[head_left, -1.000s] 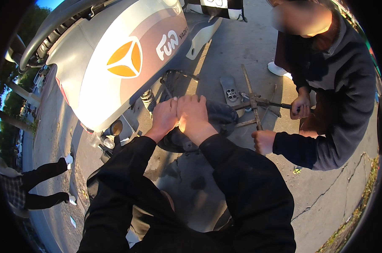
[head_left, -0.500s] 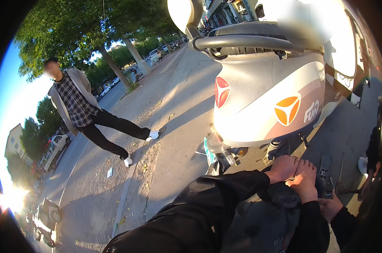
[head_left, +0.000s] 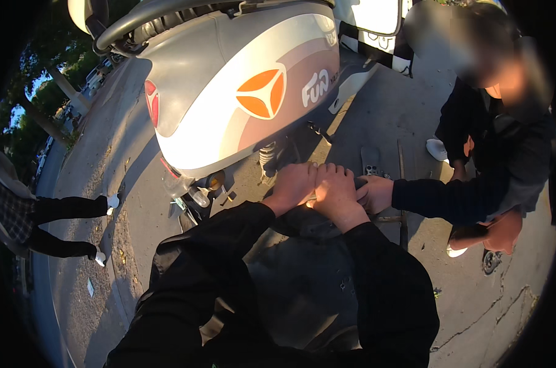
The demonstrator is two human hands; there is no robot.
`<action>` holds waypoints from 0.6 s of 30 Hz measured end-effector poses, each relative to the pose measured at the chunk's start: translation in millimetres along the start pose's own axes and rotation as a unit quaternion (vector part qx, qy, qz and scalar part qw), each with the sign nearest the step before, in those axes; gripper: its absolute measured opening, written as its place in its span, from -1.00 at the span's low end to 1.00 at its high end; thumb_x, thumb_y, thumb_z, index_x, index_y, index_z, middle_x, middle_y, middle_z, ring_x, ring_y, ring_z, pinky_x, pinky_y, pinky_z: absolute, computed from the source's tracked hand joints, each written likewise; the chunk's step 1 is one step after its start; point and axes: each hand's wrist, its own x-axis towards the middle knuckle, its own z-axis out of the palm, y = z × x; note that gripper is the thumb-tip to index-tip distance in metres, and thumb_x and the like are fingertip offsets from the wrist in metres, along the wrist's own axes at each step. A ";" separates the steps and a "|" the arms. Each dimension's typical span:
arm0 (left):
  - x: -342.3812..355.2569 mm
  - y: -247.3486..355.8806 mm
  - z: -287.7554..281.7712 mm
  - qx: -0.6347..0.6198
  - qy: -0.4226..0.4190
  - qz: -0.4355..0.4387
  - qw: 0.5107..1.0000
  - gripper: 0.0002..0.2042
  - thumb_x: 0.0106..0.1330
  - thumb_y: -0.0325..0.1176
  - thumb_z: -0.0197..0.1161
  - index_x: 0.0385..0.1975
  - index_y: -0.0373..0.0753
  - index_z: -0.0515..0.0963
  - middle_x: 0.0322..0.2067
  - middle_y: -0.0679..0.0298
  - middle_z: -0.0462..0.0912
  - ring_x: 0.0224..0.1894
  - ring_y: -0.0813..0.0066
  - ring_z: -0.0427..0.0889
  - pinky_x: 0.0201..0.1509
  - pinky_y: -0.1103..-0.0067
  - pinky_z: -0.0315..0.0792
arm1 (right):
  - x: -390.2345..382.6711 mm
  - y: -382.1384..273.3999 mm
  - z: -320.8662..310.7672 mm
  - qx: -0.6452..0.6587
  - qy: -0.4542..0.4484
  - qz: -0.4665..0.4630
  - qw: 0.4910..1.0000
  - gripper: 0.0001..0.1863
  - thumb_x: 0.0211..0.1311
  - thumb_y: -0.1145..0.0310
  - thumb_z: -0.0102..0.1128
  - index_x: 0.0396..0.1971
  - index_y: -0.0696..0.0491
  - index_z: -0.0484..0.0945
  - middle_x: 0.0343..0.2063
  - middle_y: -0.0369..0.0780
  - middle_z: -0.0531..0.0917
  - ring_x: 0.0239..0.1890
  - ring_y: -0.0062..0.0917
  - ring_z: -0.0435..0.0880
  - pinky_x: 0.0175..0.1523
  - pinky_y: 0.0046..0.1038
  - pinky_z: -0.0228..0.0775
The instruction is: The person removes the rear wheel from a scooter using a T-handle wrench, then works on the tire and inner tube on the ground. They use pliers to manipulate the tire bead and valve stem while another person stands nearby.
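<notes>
Pressing down: left hand and right hand, fingers held together, are laid on the dark tyre at 6 o'clock of the scooter. Stiff, heavy rubber is judged; rim edge grip advised. A co-worker's hand touches at 3 o'clock.

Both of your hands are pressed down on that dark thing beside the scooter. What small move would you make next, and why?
Probably keep pressing. The left hand and right hand lie side by side on the dark round part, and a co-worker's hand touches its far edge.

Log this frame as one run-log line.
left hand + right hand: side by side, pressing dark tire | co-worker's hand: touching right hand | scooter: above
</notes>
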 end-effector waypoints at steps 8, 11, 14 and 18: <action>0.6 7.1 0.1 -0.029 -0.012 -0.055 0.998 -0.63 0.53 -0.18 -0.02 -0.27 -0.31 0.68 -0.44 -0.10 0.66 -0.32 -0.20 0.63 -0.24 0.11 0.47 | -5.9 -4.8 14.1 0.010 0.045 0.031 0.998 -0.44 0.07 0.24 0.34 0.09 0.12 0.51 0.00 -0.13 0.63 0.09 -0.26 0.57 0.26 -0.14 0.26; -0.9 10.1 -8.6 -0.080 -0.028 -0.054 0.995 -0.64 0.50 -0.17 0.00 -0.17 -0.31 0.67 -0.36 -0.08 0.68 -0.22 -0.15 0.65 -0.10 0.16 0.50 | -3.6 7.7 0.6 0.025 0.000 -0.009 1.000 -0.33 -0.01 0.19 0.45 0.12 0.13 0.48 0.02 -0.12 0.62 0.13 -0.25 0.57 0.25 -0.17 0.30; -2.6 14.4 -21.6 -0.143 -0.081 -0.037 0.986 -0.62 0.43 -0.09 0.12 -0.15 -0.34 0.62 -0.14 -0.04 0.67 0.01 -0.07 0.61 0.10 0.20 0.48 | -3.7 44.6 -18.0 0.119 -0.064 -0.078 0.988 -0.14 -0.20 0.06 0.62 0.13 0.13 0.45 0.06 -0.08 0.60 0.23 -0.19 0.54 0.25 -0.16 0.42; 1.5 27.3 -31.5 -0.057 -0.137 0.013 0.989 -0.42 0.14 0.03 0.42 -0.08 -0.40 0.58 -0.08 -0.07 0.63 0.04 -0.06 0.60 0.11 0.23 0.49 | -15.5 87.8 -19.0 0.178 -0.118 0.002 0.977 -0.18 -0.19 0.09 0.67 0.04 0.20 0.47 0.02 0.03 0.58 0.15 -0.05 0.55 0.20 -0.16 0.47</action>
